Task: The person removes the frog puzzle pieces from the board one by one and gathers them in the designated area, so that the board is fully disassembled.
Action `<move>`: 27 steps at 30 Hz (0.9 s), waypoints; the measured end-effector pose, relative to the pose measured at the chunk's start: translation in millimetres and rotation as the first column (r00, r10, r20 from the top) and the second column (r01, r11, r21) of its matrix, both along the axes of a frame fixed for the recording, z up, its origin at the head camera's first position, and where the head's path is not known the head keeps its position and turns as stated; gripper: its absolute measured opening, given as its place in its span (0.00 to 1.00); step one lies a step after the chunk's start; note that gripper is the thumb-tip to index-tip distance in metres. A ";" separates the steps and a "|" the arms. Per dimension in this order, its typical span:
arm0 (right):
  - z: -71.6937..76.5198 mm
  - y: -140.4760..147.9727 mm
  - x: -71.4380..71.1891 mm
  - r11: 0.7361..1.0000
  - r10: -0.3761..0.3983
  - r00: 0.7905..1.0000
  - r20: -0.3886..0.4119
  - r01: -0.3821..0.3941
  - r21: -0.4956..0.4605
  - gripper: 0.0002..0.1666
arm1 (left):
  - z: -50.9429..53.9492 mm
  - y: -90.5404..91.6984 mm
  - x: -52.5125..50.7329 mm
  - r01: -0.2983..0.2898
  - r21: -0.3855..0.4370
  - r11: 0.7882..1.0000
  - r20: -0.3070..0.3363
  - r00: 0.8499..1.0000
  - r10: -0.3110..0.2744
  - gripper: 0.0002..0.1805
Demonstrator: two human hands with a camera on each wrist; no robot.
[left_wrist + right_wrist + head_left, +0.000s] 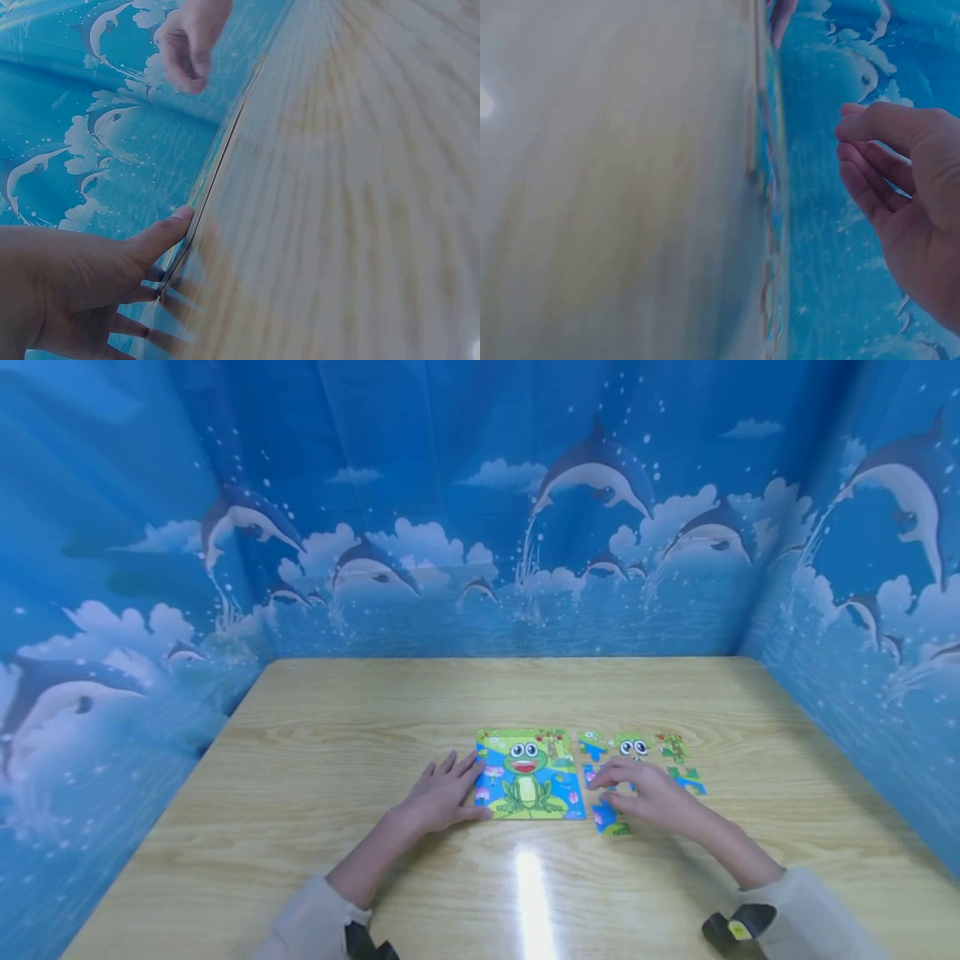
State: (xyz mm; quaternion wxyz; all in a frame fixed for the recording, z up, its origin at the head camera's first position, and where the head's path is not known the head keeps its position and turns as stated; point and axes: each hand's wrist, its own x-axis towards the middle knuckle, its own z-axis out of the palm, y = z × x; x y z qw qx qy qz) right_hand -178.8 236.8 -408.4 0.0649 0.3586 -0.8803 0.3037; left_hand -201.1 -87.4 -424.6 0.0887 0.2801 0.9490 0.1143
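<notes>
A square frog puzzle board (528, 777), its picture whole, lies flat on the wooden table. My left hand (442, 796) has its fingers spread at the board's left side, touching the edge; in the left wrist view the thumb rests along that edge. Over the loose puzzle pieces to the right hovers my right hand (651, 795), fingers loosely bent and nothing visible between them. In the right wrist view this hand (907, 187) is raised above the table surface. A piece with the frog's eyes (633, 747) is partly visible behind it, and other pieces are partly covered.
Around the right hand lie a blue-green corner piece (592, 745), a tree piece (673, 747), a right-hand piece (688, 780) and a lower piece (609, 820). The wooden table (360, 710) meets a blue dolphin-print curtain (450, 527) at the back and sides.
</notes>
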 end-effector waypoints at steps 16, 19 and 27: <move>3.3 -60.6 -26.0 0.998 0.055 0.985 0.161 -0.052 -0.024 0.14 | -1.6 0.5 0.3 0.003 -0.005 1.000 -0.001 1.000 -0.003 0.44; 0.1 -65.6 -29.7 0.997 0.072 0.979 0.189 -0.066 -0.039 0.16 | -0.3 0.6 0.7 0.002 -0.006 1.000 0.002 1.000 -0.002 0.44; -6.4 -71.5 -34.7 0.999 0.053 0.967 0.250 -0.051 -0.014 0.17 | 0.9 -1.1 0.9 0.000 -0.005 1.000 -0.004 1.000 0.000 0.44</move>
